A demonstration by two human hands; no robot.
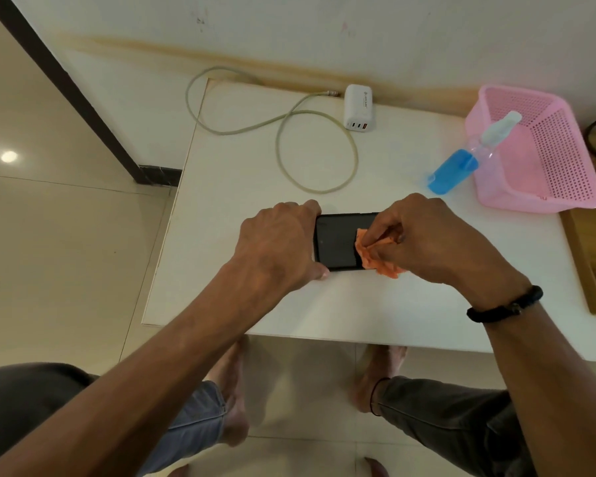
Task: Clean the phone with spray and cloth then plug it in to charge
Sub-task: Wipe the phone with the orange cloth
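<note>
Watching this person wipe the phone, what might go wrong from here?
The black phone is only steadied at one end by the left hand, so it may slide as the right hand rubs it with the orange cloth. The blue spray bottle leans on the pink plastic basket and might tip.

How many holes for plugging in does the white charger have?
4 ports show, in one row on the front face of the white charger by the wall: three small dark ones toward the left, one orange-lined one at the right end. Other faces are hidden, so more are possible.
</note>
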